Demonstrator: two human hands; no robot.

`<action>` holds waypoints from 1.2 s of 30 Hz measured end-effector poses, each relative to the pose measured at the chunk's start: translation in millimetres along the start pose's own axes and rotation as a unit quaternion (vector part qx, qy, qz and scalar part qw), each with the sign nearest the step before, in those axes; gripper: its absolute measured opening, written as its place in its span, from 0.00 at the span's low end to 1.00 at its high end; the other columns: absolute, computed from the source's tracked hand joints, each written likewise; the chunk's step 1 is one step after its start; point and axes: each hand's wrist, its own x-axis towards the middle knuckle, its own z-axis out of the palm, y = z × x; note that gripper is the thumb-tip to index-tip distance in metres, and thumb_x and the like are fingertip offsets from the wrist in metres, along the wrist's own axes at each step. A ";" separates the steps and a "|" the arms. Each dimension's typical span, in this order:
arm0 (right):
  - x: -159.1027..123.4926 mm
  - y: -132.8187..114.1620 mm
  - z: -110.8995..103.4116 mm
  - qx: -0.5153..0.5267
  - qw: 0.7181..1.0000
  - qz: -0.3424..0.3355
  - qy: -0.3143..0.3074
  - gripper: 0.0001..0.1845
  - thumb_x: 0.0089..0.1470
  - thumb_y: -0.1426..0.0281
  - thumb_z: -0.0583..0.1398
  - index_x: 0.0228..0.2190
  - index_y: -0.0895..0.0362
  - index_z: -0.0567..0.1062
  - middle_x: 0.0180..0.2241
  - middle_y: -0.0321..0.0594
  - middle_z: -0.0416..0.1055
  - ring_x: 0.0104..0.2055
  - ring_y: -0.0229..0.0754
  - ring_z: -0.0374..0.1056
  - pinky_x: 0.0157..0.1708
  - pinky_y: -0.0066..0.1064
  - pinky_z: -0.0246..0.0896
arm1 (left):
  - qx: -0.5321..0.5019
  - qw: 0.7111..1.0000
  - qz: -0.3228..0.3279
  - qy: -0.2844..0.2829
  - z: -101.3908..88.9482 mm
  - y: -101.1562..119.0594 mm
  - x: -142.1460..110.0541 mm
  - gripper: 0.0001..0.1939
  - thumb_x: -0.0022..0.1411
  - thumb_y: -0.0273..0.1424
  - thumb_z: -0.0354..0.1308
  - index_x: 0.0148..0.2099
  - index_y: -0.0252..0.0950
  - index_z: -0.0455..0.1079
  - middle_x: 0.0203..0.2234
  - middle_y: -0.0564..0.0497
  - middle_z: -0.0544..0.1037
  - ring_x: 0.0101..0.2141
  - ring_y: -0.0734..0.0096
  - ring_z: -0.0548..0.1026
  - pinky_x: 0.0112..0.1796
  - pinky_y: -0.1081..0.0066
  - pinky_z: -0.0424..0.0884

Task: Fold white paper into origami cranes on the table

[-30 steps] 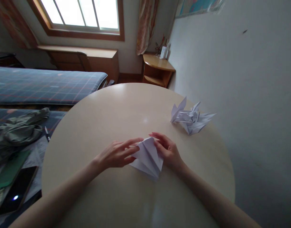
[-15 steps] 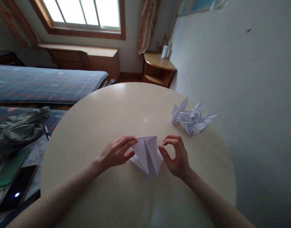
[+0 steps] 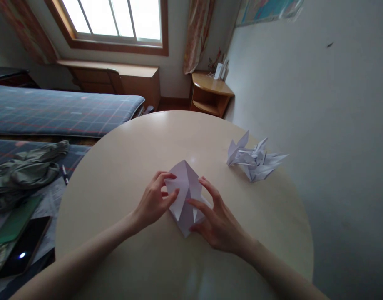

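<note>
Lying between the left hand (image 3: 153, 201) and the right hand (image 3: 221, 223), a folded white paper (image 3: 179, 183) is held on the round table (image 3: 123, 160), with one corner pointed away from the hands and another toward the near side. By the left hand, half curled, the paper's left flap is held loosely: the thumb is laid on its face, a fingertip is placed on it higher up, and the other fingers are tucked at the edge. The right hand is spread wider, its digits well apart; the paper's right edge is met by one fingertip, while the middle and the near end are reached by two others. Whether anything is pinched by the right hand cannot be told. Beyond and to the right of that hand, a cluster of folded paper figures (image 3: 257, 160) is set near the table's rim. Well to the left of the left hand, off the table, a dark phone (image 3: 26, 246), a green folder (image 3: 16, 221), a crumpled cloth (image 3: 29, 173) and a pen (image 3: 65, 174) are seen.
</note>
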 end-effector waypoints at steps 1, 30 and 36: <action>-0.3 0.2 2.8 0.007 1.000 0.012 0.021 0.22 0.52 0.68 0.60 0.49 0.55 0.65 0.61 0.51 0.42 0.64 0.57 0.42 0.55 0.51 0.55 | -0.027 0.999 -0.023 -0.006 0.6 1.1 0.4 0.14 0.57 0.35 0.57 0.44 0.35 0.63 0.44 0.45 0.64 0.40 0.65 0.74 0.29 0.71 0.78; 2.2 85.3 -29.9 0.361 0.824 0.375 0.224 0.23 0.38 0.61 0.69 0.36 0.54 0.69 0.30 0.39 0.76 0.36 0.48 0.74 0.33 0.38 0.69 | -0.239 0.921 -0.203 -0.231 -25.9 -10.3 15.4 0.35 0.47 0.29 0.66 0.57 0.36 0.59 0.40 0.44 0.76 0.34 0.68 0.77 0.30 0.73 0.74; 1.6 80.3 -22.4 0.311 0.865 0.327 0.218 0.19 0.43 0.61 0.66 0.35 0.55 0.69 0.32 0.39 0.74 0.39 0.46 0.73 0.37 0.37 0.67 | -0.210 0.925 -0.206 -0.240 -25.3 -12.9 14.5 0.34 0.47 0.30 0.66 0.56 0.37 0.59 0.40 0.44 0.75 0.35 0.65 0.77 0.30 0.70 0.75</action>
